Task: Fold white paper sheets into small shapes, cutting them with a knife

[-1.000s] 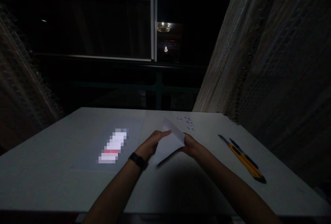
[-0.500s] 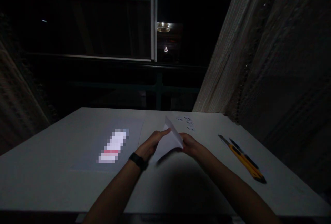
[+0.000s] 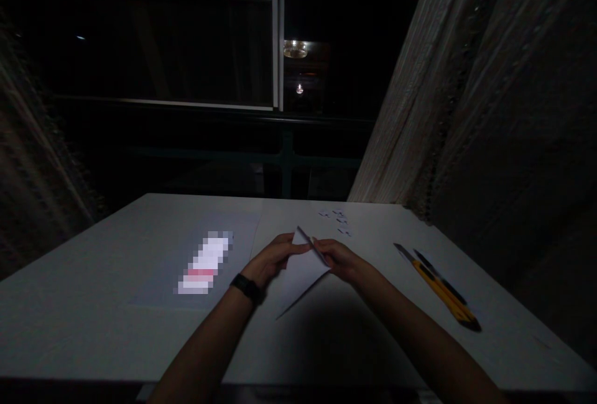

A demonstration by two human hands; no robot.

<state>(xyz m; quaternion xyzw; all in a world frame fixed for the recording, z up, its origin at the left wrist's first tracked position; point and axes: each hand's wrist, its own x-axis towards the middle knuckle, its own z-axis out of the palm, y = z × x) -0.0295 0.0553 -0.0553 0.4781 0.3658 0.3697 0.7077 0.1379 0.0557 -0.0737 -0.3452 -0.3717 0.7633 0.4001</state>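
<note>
Bent paper [image 3: 302, 276] over white table [image 3: 84, 311]
L hand [image 3: 273, 260] & R hand [image 3: 340, 259] grip it nr crease — cutter [image 3: 444, 293] & pen [image 3: 424, 260], the 2 side by side, off R

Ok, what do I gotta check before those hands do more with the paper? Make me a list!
1. Left hand holding the paper: ok, its thumb lies on top.
2. Right hand holding it too: ok, at the right edge.
3. All edges lined up: cannot tell, the fingers cover some.
4. Knife away from both hands: ok, it lies off to the right, beside the pen.
5. Blade tucked in: not ok, it sticks out.
6. Slips apart from the hands: ok, they lie beyond them.
</note>
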